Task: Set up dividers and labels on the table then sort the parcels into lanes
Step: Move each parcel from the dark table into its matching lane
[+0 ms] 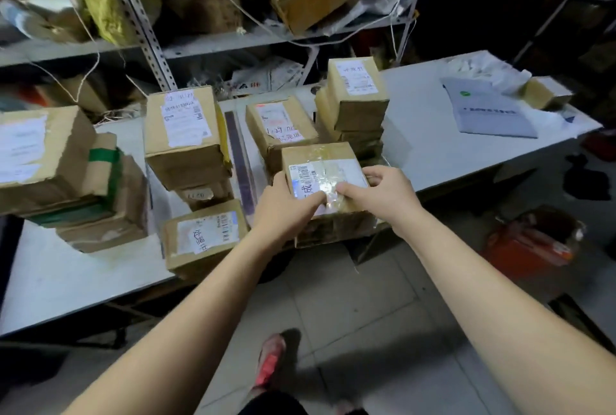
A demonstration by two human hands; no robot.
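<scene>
Now the left hand (pixel 287 206) and right hand (pixel 383 193) clasp the taped parcel (pixel 320 156) between them at the table's (pixel 433 134) near edge.

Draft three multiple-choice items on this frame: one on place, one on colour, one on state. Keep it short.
1. Where does the grey mailer lie?
A. on the right part of the table
B. on top of the leftmost box stack
C. under the taped parcel

2. What colour is the tape band on the leftmost box stack?
A. red
B. green
C. blue

3. What holds the taped parcel?
A. one hand only
B. neither hand
C. both hands

Answers:
1 A: the mailer lies flat on the bare tabletop, right of the stacks.
2 B: the band at the box's corner is green.
3 C: the left hand and the right hand both grip its near end.
</scene>
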